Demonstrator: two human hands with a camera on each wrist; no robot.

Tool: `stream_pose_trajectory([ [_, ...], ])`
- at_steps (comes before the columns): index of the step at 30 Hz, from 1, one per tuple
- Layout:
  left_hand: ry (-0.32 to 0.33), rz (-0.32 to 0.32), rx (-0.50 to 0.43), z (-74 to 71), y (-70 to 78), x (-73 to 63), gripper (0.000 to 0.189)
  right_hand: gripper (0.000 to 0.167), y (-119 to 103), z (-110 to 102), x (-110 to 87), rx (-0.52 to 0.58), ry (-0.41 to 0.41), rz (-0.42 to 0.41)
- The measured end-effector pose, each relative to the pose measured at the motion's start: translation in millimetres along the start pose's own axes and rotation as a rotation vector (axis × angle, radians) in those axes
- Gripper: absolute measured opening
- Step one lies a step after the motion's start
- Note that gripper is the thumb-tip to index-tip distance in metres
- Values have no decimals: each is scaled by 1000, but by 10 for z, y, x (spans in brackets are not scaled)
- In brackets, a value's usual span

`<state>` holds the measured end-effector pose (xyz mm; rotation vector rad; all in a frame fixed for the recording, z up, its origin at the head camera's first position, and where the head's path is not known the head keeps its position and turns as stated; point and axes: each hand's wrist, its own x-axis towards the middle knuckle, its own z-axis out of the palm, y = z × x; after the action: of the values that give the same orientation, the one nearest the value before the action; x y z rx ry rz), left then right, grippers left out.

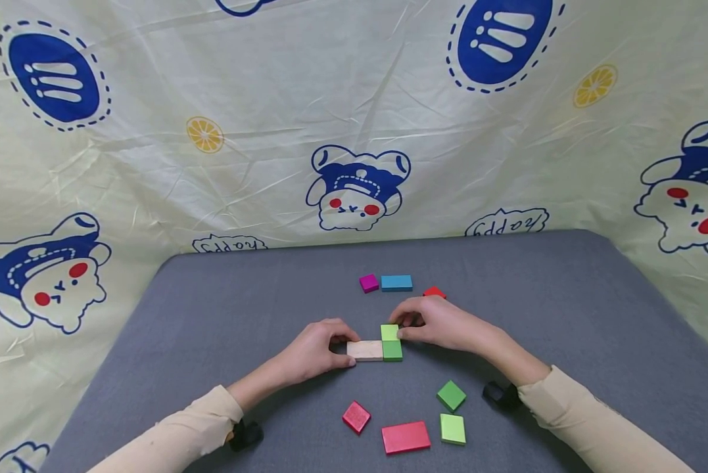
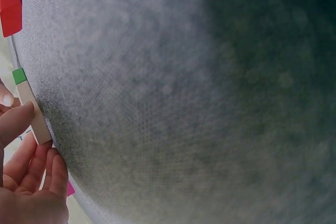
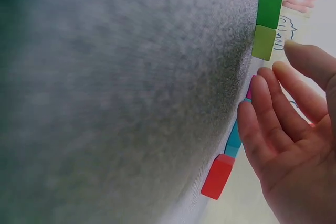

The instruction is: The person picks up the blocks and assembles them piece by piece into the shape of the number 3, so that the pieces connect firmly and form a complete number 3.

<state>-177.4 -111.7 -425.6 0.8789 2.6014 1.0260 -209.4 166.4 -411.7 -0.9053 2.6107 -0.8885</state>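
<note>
In the head view, a plain wooden block (image 1: pixel 365 351) lies end to end with a green block (image 1: pixel 392 351). A light green block (image 1: pixel 389 332) adjoins the green one on its far side. My left hand (image 1: pixel 317 348) pinches the wooden block's left end; thumb and fingers show around it in the left wrist view. Beside the light green block is my right hand (image 1: pixel 439 322), its fingers loosely extended. In the right wrist view, a small gap shows between that thumb and the light green block (image 3: pixel 264 42).
Behind lie a magenta block (image 1: pixel 369 283), a blue block (image 1: pixel 396 283) and a partly hidden red block (image 1: pixel 434 292). Nearer are a small red block (image 1: pixel 356 417), a long red block (image 1: pixel 405 438), a green block (image 1: pixel 451 395) and a light green block (image 1: pixel 453 429), on the grey table (image 1: pixel 259 295).
</note>
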Motion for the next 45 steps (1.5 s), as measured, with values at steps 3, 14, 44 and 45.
stream_pose_trajectory([
  [3, 1, -1, 4, 3, -5, -2, 25, 24, 4, -11, -49, -3, 30, -8],
  [14, 5, 4, 10, -5, -2, -7, 26, 27, -66, -78, -308, -9, 66, 36],
  [44, 10, -4, 17, 5, -15, -2, 26, 28, -17, -15, -1131, 99, 6, -78],
  [45, 9, -6, 18, 6, -14, -3, 26, 29, -8, -4, -1138, 99, 0, -77],
])
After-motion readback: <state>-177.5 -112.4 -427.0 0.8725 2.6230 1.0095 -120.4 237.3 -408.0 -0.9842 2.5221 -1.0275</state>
